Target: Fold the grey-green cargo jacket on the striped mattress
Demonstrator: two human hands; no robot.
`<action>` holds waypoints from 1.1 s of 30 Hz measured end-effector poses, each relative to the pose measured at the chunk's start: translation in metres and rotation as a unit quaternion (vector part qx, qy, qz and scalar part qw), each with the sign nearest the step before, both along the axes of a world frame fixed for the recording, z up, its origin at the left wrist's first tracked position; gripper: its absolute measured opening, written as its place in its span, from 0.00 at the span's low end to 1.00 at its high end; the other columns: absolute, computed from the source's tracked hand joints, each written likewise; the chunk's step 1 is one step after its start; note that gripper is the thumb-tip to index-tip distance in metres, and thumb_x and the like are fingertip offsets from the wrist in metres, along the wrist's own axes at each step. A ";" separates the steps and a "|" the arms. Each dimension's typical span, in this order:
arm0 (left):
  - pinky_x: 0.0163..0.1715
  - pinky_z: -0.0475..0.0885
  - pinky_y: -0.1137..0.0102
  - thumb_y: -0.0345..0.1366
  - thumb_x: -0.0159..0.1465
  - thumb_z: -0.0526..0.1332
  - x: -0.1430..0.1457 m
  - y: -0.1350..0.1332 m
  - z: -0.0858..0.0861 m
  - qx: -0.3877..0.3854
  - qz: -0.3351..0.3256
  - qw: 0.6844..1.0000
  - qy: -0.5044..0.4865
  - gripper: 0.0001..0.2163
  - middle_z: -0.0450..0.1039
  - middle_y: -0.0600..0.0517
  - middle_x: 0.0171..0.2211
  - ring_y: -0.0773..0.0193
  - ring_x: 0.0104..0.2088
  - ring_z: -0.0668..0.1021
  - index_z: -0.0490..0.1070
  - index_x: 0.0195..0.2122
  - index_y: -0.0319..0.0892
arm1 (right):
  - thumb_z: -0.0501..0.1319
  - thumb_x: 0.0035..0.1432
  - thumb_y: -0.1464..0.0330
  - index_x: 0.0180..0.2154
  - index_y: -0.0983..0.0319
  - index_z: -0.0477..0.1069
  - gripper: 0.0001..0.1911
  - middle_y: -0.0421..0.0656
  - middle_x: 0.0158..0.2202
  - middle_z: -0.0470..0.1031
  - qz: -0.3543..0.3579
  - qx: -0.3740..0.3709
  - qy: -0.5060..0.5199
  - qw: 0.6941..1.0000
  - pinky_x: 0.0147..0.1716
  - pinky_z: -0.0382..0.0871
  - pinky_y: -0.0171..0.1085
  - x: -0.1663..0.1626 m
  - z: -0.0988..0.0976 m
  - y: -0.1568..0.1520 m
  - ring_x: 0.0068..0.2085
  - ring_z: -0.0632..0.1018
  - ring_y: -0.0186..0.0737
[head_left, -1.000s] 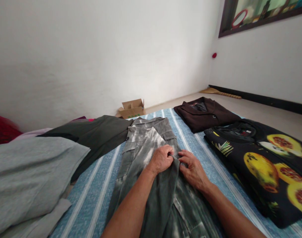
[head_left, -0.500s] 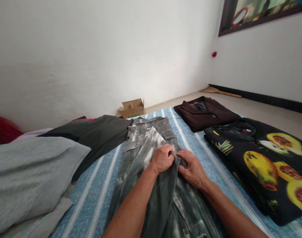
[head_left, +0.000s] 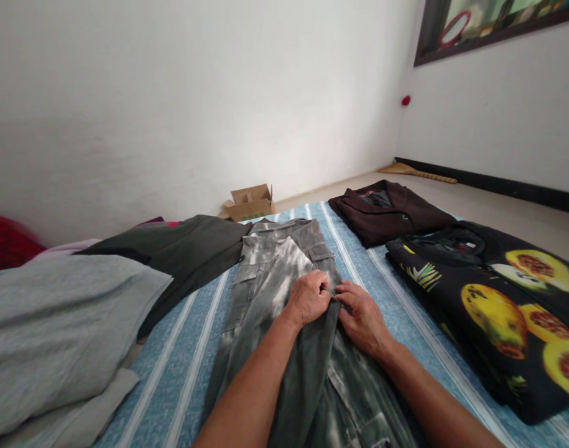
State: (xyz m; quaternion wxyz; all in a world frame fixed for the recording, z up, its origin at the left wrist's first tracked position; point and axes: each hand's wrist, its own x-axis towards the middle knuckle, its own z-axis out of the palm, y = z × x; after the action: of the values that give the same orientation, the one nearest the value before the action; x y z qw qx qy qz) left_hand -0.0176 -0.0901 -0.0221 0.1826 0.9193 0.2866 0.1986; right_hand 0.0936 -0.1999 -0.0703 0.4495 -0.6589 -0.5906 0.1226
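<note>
A pair of grey-green tie-dye cargo pants [head_left: 259, 298] lies lengthwise on the bed, waistband at the far end and legs toward me. Part of one leg is folded up over the middle. My left hand [head_left: 309, 297] is closed in a fist around the fabric edge of that folded part. Beside it, my right hand [head_left: 364, 316] pinches the same edge between thumb and fingers. Both hands nearly touch each other. The ends of the legs run out of view at the bottom, partly behind my forearms.
A blue striped sheet [head_left: 172, 348] covers the bed. To the left lie a light grey garment [head_left: 64, 336] and a dark olive one [head_left: 186, 249]. On the right are a folded brown jacket [head_left: 382, 214] and a black fruit-print top [head_left: 494, 305]. A cardboard box [head_left: 251, 204] stands by the wall.
Almost nothing differs. The view has shifted very slightly, and both hands keep hold of the pants at the same spot.
</note>
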 end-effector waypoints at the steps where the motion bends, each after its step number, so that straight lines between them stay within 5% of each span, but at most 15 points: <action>1: 0.30 0.62 0.72 0.22 0.50 0.54 0.000 -0.001 -0.001 0.005 0.007 1.000 0.003 0.07 0.67 0.54 0.25 0.66 0.28 0.69 0.64 0.23 0.42 | 0.55 0.51 0.76 0.39 0.62 0.78 0.17 0.48 0.50 0.74 -0.008 -0.001 -0.002 1.000 0.59 0.60 0.49 -0.001 0.000 0.000 0.59 0.67 0.48; 8: 0.32 0.63 0.71 0.23 0.52 0.54 0.002 -0.004 -0.004 0.021 0.021 0.999 0.017 0.07 0.68 0.54 0.27 0.65 0.29 0.70 0.65 0.25 0.43 | 0.56 0.50 0.75 0.35 0.65 0.78 0.13 0.53 0.55 0.70 -0.028 -0.015 -0.044 0.999 0.62 0.55 0.53 -0.004 0.006 -0.003 0.63 0.61 0.53; 22: 0.41 0.67 0.69 0.24 0.56 0.53 0.005 -0.005 -0.008 0.076 -0.003 0.995 0.059 0.08 0.70 0.50 0.37 0.62 0.40 0.72 0.68 0.33 0.42 | 0.56 0.51 0.70 0.32 0.66 0.78 0.12 0.53 0.61 0.63 0.044 -0.091 0.009 0.995 0.63 0.48 0.52 0.005 0.021 -0.007 0.66 0.55 0.54; 27: 0.43 0.68 0.69 0.25 0.59 0.52 0.006 -0.006 -0.008 0.079 0.009 0.993 0.084 0.09 0.71 0.50 0.40 0.62 0.41 0.72 0.68 0.36 0.43 | 0.52 0.61 0.62 0.32 0.65 0.79 0.19 0.53 0.59 0.65 0.030 -0.092 0.013 0.995 0.63 0.48 0.51 0.003 0.020 -0.005 0.65 0.56 0.52; 33: 0.44 0.68 0.68 0.27 0.62 0.52 0.009 -0.009 -0.007 0.101 0.024 0.988 0.118 0.09 0.70 0.50 0.41 0.61 0.43 0.72 0.68 0.40 0.42 | 0.54 0.56 0.71 0.28 0.65 0.78 0.14 0.53 0.54 0.71 -0.015 -0.060 -0.036 0.997 0.63 0.50 0.49 -0.002 0.012 0.001 0.62 0.63 0.50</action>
State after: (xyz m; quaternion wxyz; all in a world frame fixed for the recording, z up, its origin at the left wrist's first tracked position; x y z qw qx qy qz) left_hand -0.0090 -0.0986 -0.0287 0.0485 0.9428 0.3066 0.1215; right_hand 0.0918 -0.1987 -0.0583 0.3892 -0.6974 -0.5882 0.1270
